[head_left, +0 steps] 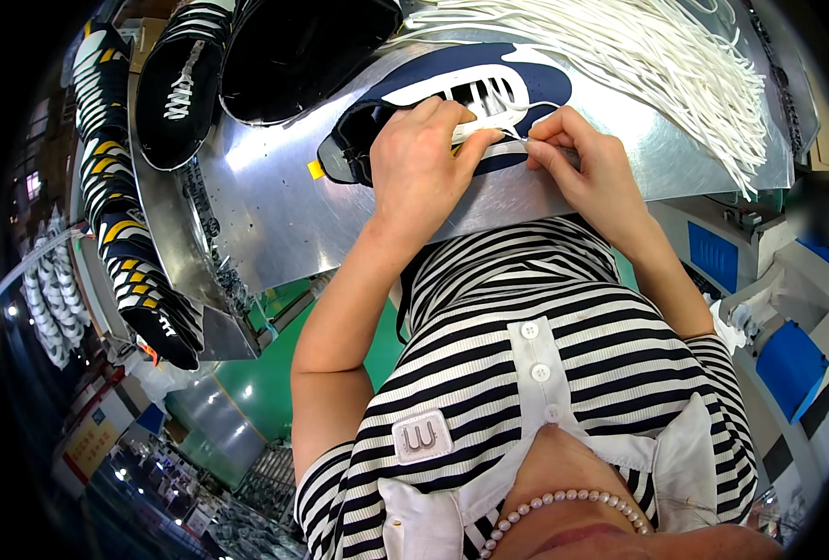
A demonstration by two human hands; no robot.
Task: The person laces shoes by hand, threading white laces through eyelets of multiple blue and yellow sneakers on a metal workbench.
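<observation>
The navy shoe upper (452, 98) with its white trim lies flat on the shiny metal worktable (274, 205), at about twelve o'clock from my chest. My left hand (419, 159) is closed down on its near edge, fingers curled over the eyelet panel to pin it. My right hand (587, 163), at one o'clock, is pinched narrow around the end of a white shoelace (503, 145) that runs across to my left fingertips. I judge the lacing is only begun: a few white bars show across the eyelets, and the rest looks unthreaded. A thick bundle of loose white laces (638, 56) fans out at one to two o'clock. Black uppers (186, 84) sit at ten o'clock, with more striped ones (125, 233) stacked down the table's left edge.
</observation>
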